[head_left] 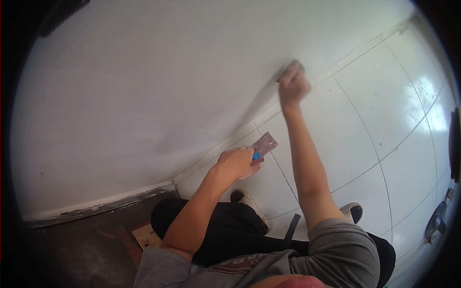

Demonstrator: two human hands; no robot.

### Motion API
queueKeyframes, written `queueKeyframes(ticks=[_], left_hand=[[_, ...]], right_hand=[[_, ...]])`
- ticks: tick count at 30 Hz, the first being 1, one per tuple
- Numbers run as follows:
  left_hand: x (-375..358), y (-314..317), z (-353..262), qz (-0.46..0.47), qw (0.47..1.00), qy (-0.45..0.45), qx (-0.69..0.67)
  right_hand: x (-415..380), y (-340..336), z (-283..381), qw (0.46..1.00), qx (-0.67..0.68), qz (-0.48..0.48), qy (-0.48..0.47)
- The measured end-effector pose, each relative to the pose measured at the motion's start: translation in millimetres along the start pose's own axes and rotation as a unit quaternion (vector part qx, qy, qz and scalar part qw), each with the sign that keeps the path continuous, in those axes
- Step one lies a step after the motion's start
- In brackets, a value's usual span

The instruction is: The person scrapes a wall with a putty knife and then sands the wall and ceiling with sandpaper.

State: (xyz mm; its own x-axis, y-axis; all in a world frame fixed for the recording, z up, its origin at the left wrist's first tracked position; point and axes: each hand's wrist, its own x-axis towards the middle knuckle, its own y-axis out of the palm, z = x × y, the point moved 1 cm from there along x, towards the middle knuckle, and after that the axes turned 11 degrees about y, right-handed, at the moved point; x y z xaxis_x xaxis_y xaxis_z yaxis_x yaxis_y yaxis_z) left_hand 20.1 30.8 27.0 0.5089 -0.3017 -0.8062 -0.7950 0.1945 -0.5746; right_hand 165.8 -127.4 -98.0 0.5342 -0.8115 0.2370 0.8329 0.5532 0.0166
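Strip [265, 142] in left hand [235, 163], blue marking [257, 156] unreadable

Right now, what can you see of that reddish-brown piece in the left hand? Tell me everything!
The reddish-brown piece is flat and roughly rectangular, with whitish smudges; it might be sandpaper. Beside it show a bright blue patch and a small brownish edge, but the left hand hides how they join. Held there, it points away from the hand, with white tiles behind it.
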Motion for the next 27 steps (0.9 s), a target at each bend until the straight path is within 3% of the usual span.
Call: queueKeyframes(ticks=[2,5,12,13,16,17,20,24,25,27], left_hand=[[1.9,1.0,-1.7,-0.006,1.0,0.006,0.001],[-2.3,-1.7,-4.6,-0.006,1.0,0.008,-0.001],[-8.8,-1.4,-3.8,-0.012,1.0,-0.005,0.002],[-10.0,-0.6,-3.9,-0.015,1.0,-0.004,-0.001],[-13.8,0.6,-4.1,-0.024,1.0,0.001,0.002],[-15.9,1.7,-4.7,-0.026,1.0,0.002,0.007],[-13.2,2.0,-5.2,-0.032,0.999,0.008,0.014],[-12.7,1.5,-7.3,-0.035,0.999,0.011,0.018],[-13.1,-1.3,-8.4,-0.027,0.999,0.007,0.015],[-14.0,-4.2,-12.6,-0.01,1.0,0.002,0.004]], right_hand=[[-10.3,11.0,10.6,0.987,-0.054,0.011,-0.151],[-14.5,16.6,30.7,0.988,0.008,0.031,-0.15],[-13.6,20.4,-7.1,0.999,-0.026,0.016,0.042],[-9.8,17.8,-10.5,0.997,-0.008,-0.03,0.068],[1.0,1.1,-11.8,0.975,0.001,-0.007,0.223],[0.9,3.0,-10.9,0.977,0.033,0.014,0.209],[-9.0,16.4,5.1,0.998,-0.05,-0.002,-0.033],[-7.7,20.7,12.2,0.999,-0.01,-0.035,-0.038],[-4.3,14.0,13.7,0.996,0.031,0.002,0.08],[0.5,11.4,-11.4,0.98,0.02,0.016,0.199]])
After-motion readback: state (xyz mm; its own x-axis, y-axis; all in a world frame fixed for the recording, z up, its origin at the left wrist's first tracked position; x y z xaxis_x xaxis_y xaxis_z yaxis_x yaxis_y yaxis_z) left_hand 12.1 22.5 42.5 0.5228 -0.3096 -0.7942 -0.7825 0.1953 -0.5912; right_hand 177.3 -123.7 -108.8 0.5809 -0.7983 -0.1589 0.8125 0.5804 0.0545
